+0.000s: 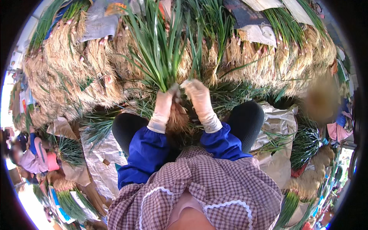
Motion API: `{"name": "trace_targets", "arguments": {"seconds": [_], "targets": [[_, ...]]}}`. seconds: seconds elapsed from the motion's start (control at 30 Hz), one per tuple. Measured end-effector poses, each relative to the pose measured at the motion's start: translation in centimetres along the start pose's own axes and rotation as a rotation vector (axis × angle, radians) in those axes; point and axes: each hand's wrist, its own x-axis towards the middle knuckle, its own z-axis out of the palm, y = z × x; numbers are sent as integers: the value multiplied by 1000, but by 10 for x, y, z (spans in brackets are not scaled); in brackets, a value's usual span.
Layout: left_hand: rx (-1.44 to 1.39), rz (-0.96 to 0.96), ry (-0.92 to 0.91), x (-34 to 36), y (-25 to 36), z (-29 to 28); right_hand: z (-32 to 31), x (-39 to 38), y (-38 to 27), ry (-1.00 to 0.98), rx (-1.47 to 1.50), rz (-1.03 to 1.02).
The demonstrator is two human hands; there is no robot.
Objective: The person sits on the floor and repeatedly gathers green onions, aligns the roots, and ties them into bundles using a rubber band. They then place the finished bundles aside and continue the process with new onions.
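My gloved left hand (163,105) grips a bunch of leafy green plants (159,61), like scallions or chives, at the neck, with its long leaves fanning upward and its reddish-tan roots (177,119) hanging between my forearms. My gloved right hand (197,103) is just right of the neck, fingers curled inward near a small pale bit; I cannot make out what it holds, if anything. Behind both hands, rows of similar plants (257,65) show straw-coloured roots and pink stems.
My bent knees (245,128) flank the work. Pale plastic sheets (97,168) lie either side, with more plants (69,151) and sacking around them. At far left another person (32,157) in pink and blue is at work. A blurred brownish shape (320,97) is at upper right.
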Motion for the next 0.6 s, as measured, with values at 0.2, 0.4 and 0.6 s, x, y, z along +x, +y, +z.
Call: {"name": "trace_targets", "arguments": {"seconds": [0.2, 0.4, 0.6], "targets": [[-57, -36, -101, 3, 0, -22, -73, 15, -62, 181, -118, -124], [-21, 51, -228, 1, -15, -22, -104, 91, 168, -337, -1567, 121], [128, 24, -117, -23, -5, -42, -65, 96, 108, -574, -2092, -171]]}}
